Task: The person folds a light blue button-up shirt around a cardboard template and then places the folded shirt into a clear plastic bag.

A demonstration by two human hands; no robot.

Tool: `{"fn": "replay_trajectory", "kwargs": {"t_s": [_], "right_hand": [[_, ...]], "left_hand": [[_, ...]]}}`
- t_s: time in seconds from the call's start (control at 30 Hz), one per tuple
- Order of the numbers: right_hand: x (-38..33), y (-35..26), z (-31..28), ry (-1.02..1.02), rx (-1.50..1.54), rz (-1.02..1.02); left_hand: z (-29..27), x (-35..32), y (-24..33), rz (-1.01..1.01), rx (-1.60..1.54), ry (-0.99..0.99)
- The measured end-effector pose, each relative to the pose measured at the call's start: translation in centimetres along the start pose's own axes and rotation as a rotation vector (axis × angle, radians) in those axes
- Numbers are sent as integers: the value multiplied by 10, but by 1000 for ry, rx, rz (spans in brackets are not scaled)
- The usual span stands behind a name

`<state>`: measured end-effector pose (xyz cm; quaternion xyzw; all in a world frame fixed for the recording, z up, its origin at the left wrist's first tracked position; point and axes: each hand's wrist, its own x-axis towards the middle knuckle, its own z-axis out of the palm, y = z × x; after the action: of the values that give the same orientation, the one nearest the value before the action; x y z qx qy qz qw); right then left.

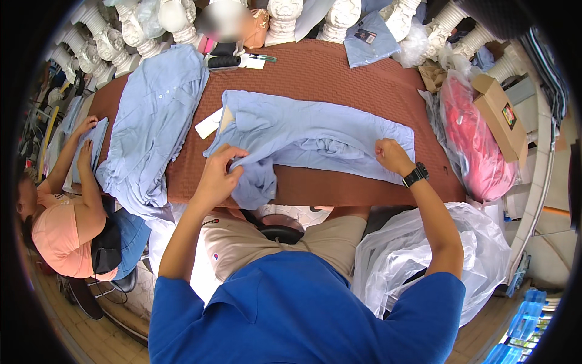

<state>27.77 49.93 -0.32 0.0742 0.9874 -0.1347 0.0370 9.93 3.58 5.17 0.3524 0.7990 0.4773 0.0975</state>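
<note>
A light blue shirt (327,130) lies lengthwise across the brown-covered table in front of me, folded over itself, with a bunched part hanging toward the near edge. At its left end a beige patch shows inside the collar area, and a white card (209,124) sticks out beside it. My left hand (220,176) rests at the shirt's near left part, thumb and forefinger apart. At the right end, my right hand (394,158) has its fingers curled closed on the shirt's cloth. A black watch is on my right wrist.
Another light blue shirt (154,109) lies spread at the left. A co-worker (76,224) handles blue cloth at the far left. Black thread (224,62) and a bagged shirt (371,39) lie at the back. Bagged red cloth (473,139), a cardboard box (502,118) and clear plastic (436,255) are on the right.
</note>
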Motion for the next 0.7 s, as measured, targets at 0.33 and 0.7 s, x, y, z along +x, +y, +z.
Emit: {"fn": "replay_trajectory", "kwargs": {"t_s": [0.33, 0.7], "right_hand": [[25, 70, 15, 357, -138, 328], [18, 51, 72, 463, -252, 583]], "left_hand": [[-9, 127, -134, 14, 264, 324], [28, 162, -168, -139, 525, 360]]}}
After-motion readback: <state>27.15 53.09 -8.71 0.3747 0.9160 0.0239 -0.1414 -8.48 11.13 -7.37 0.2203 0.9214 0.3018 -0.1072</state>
